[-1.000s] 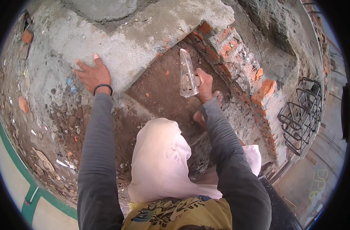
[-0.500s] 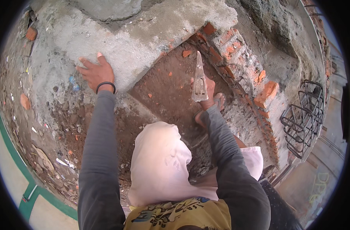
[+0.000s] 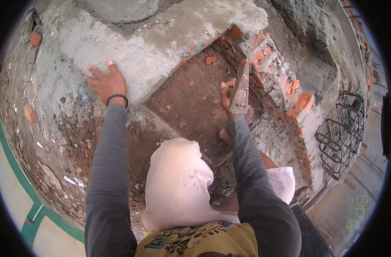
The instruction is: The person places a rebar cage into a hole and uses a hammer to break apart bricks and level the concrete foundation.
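My left hand (image 3: 107, 85) rests with its fingers spread on the grey concrete ledge (image 3: 154, 51), a black band round the wrist. My right hand (image 3: 225, 97) is closed round the grip of a trowel (image 3: 241, 88), whose handle is mostly hidden behind the blade. The long, tapering, mortar-stained blade points away from me, its tip near the rough brick edge. Beneath it lies a dirt-floored pit (image 3: 182, 98) between the ledge and the broken brickwork (image 3: 264, 51).
A loose orange brick piece (image 3: 301, 105) sits on the brickwork at the right. Beyond it lies a bent steel rebar cage (image 3: 341, 132). Rubble, brick bits and a crushed plastic bottle (image 3: 83, 93) lie at the left. My foot (image 3: 224, 135) is down in the pit.
My right hand has moved to the right with the trowel, bringing it closer to the brickwork and tilting its tip rightward. My left hand has stayed on the ledge.
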`<state>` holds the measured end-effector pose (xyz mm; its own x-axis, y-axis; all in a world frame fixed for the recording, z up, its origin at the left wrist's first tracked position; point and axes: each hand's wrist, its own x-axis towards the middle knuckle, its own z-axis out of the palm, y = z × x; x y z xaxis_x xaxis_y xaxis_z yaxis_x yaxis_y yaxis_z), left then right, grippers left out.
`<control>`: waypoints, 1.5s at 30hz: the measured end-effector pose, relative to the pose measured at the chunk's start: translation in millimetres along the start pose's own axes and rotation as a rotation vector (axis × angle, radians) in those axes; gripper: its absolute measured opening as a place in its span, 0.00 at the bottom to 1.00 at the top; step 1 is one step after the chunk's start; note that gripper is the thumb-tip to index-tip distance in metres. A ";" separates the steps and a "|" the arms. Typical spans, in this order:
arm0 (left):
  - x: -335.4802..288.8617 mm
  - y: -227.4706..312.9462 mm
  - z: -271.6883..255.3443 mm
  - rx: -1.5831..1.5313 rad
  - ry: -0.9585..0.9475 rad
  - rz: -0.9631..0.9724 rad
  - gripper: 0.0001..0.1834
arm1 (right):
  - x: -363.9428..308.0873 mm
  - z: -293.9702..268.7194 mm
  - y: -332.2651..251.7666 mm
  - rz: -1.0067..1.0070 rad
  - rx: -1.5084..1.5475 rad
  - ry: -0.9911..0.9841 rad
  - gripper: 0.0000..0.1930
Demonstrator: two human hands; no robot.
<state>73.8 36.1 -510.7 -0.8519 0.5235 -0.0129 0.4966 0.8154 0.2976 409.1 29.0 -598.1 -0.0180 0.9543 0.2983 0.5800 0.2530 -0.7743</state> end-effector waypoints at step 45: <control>6.2 -1.3 15.2 0.077 0.014 0.039 0.41 | 5.2 35.3 77.8 0.739 -0.322 -0.243 0.13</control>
<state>70.4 42.1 -525.6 -0.8336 0.5522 0.0107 0.5403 0.8113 0.2235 425.4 59.2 -676.4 0.3043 0.8736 -0.3797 0.7149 -0.4729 -0.5150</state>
